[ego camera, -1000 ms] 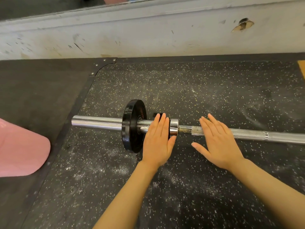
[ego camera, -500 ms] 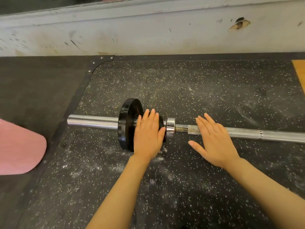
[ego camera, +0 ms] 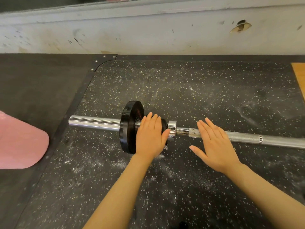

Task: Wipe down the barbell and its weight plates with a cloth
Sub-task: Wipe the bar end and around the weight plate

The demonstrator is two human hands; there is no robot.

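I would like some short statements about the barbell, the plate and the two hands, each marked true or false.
1. The barbell lies on the speckled floor mat. True.
2. The right hand holds a cloth. False: it is flat and empty; no cloth is visible.
3. The left hand lies with straight fingers over the sleeve, beside the black plate. True.
4. Three plates are on the sleeve. False: one large plate shows, with a smaller black part behind the left hand.
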